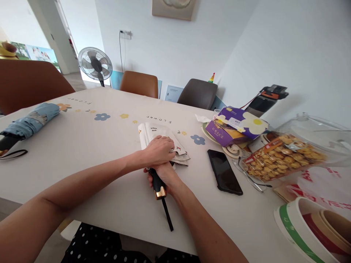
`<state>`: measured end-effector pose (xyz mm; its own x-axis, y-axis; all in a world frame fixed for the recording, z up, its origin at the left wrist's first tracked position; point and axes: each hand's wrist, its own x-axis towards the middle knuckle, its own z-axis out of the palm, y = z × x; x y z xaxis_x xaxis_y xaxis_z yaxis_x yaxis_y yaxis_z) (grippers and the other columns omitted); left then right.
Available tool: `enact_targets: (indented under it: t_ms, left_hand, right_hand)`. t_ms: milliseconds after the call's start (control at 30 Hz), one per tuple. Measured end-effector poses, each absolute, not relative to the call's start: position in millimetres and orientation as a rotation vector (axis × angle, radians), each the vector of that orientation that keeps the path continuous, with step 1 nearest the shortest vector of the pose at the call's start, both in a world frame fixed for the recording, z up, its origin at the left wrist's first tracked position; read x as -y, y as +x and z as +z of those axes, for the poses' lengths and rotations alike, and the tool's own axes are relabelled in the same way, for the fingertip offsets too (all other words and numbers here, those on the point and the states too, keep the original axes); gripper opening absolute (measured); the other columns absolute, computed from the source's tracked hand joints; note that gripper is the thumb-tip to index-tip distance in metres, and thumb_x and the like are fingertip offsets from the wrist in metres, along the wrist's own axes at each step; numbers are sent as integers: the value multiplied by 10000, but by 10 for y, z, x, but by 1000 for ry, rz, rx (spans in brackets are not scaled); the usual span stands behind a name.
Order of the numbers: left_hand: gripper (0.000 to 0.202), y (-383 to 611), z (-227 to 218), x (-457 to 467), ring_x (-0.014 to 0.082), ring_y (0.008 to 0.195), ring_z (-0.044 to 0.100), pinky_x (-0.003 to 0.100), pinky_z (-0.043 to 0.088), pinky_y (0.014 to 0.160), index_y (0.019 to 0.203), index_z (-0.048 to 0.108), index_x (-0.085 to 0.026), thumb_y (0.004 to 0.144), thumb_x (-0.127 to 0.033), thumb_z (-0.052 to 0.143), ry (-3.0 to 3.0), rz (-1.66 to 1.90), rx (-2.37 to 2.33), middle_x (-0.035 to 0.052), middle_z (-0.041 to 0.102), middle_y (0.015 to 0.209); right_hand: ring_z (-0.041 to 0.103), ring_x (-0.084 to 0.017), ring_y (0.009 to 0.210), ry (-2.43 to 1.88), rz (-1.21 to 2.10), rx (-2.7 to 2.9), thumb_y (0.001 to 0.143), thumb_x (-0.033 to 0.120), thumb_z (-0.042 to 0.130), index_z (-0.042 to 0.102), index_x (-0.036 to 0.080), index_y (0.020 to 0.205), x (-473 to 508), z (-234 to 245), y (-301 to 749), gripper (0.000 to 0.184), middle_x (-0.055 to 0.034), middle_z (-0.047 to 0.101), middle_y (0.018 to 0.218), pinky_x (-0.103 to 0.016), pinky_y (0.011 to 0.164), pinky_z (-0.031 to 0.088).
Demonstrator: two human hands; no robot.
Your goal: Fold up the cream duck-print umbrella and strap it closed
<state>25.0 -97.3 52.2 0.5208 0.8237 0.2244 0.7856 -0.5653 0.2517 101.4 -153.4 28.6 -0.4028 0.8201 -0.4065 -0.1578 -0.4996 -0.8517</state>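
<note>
A folded white umbrella (153,133) with printed text lies in the middle of the table (90,146). My right hand (164,175) is wrapped round its black handle (158,184), which ends in a gold cap and a black wrist strap (168,213). My left hand (159,149) rests on top of the folded canopy just above the handle, fingers curled over the fabric. Both forearms reach in from the near edge.
A folded blue umbrella (30,124) lies at the far left. A black phone (224,171) sits right of my hands. Further right are a purple box (233,128), a snack bag (282,157), tape rolls (312,226) and a black bottle (264,100). Chairs and a fan (95,65) stand behind.
</note>
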Motion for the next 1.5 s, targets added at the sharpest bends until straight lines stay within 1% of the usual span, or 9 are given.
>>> enact_targets:
  t_ms: [200,333,467,533,600,767,1033,1333,1500]
  left_hand:
    - [248,239,516,1021,216,973,569,363,387,895,733,606,-180,826,-172,377,2711,860,-1458,73,654,957]
    - [191,230,534,1033,201,921,575,342,399,824,791,570,-183,826,-152,385,2730,938,-1480,69,644,933]
    - [115,194,599,1030,186,819,564,305,378,646,833,517,-193,812,-165,408,2713,954,-1617,55,616,918]
    - [98,163,646,1023,170,745,553,284,315,543,850,494,-205,809,-174,411,2663,964,-1711,37,607,903]
    - [100,128,699,1015,150,676,538,272,249,496,874,475,-216,810,-176,410,2596,984,-1778,14,604,876]
    - [102,31,841,977,139,650,528,266,227,505,915,461,-221,824,-211,415,2474,1055,-1889,10,608,869]
    - [65,-112,990,895,137,537,462,275,205,510,769,461,-208,799,-211,404,2400,1040,-2107,6,534,627]
    - [67,-107,1086,981,138,502,451,272,199,512,749,439,-210,797,-236,400,2411,1051,-2082,-7,488,559]
    - [114,-131,1129,995,143,500,458,276,209,521,692,417,-204,794,-253,418,2393,1033,-2106,-5,449,515]
  right_hand:
    - [424,-93,348,-1238,1895,1002,629,172,532,515,143,663,1568,361,984,47,-5,522,499,-221,290,365]
    - [416,-93,334,-1272,1891,1008,647,175,533,516,135,615,1559,369,992,53,-9,503,441,-218,294,368]
    - [417,-91,327,-1283,1958,977,649,194,577,519,124,614,1537,373,1025,98,0,484,419,-220,308,376]
    - [418,-90,327,-1288,1993,952,650,221,615,525,121,637,1524,375,1036,135,7,484,426,-221,309,376]
    - [423,-86,333,-1271,1994,937,649,234,637,529,121,656,1512,369,1040,156,4,505,466,-221,305,378]
    - [445,-72,362,-1187,1952,916,647,248,658,542,127,701,1486,319,1047,177,-10,562,615,-217,295,394]
    - [422,-62,357,-1190,1900,839,667,274,649,536,140,696,1444,336,1086,177,14,523,554,-202,310,407]
    - [456,-70,392,-1190,1906,808,669,247,630,545,124,655,1430,297,1100,150,-3,535,600,-214,337,430]
    - [467,-72,397,-1187,1902,799,671,245,630,555,116,662,1423,289,1107,150,-13,550,620,-221,343,442]
